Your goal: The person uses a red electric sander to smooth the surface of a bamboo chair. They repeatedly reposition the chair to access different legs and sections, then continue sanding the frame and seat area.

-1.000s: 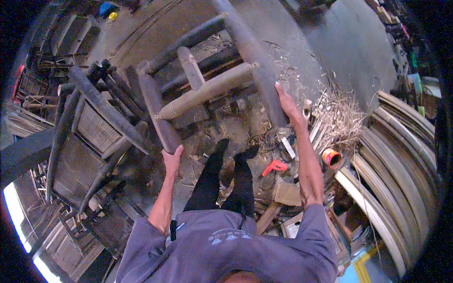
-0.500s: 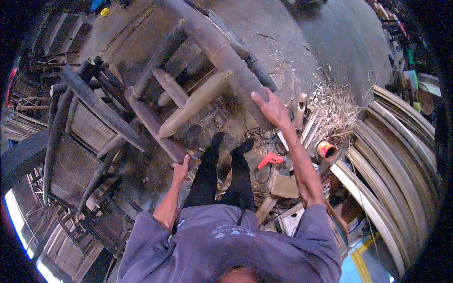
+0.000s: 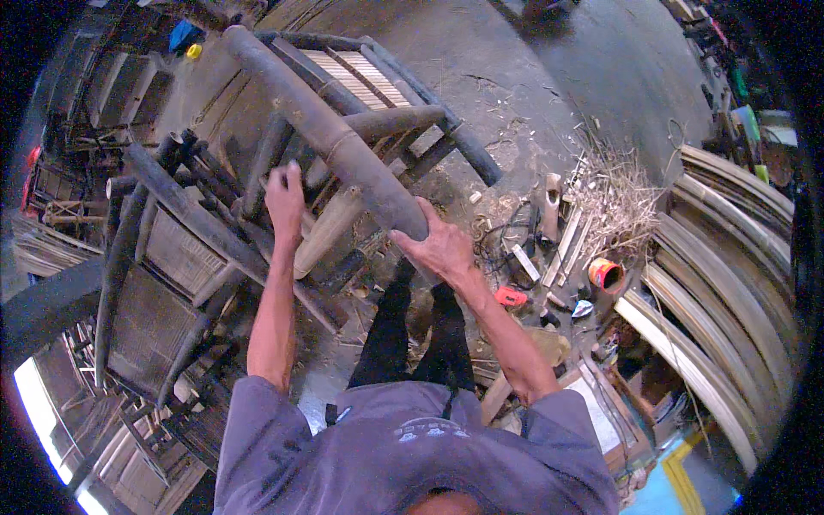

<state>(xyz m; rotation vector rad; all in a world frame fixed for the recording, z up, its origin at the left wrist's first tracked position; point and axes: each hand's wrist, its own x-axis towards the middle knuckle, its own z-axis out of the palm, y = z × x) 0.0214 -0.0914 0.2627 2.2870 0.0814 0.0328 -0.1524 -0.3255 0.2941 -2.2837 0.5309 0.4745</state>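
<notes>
My right hand (image 3: 442, 245) grips the near end of a thick dark bamboo pole (image 3: 339, 142), thumb on top and fingers round its side. The pole slants up to the far left and belongs to a bamboo chair frame with a slatted panel (image 3: 356, 77). My left hand (image 3: 286, 206) is raised over the frame's left side, left of the pole. Its fingers are bent with a gap between the tips, and nothing shows in them. A paler crosspiece (image 3: 330, 230) of the frame lies just right of that wrist.
Another bamboo chair (image 3: 176, 249) with woven panels stands at my left. On the right are a red power tool (image 3: 511, 296), an orange can (image 3: 605, 275), a heap of shavings (image 3: 614, 206) and long bent bamboo strips (image 3: 721, 318). A blue thing (image 3: 183, 36) lies far left.
The frame has turned and its thick pole's near end has come toward me and left, with my right hand on it. My left hand has let go of the lower rail and risen.
</notes>
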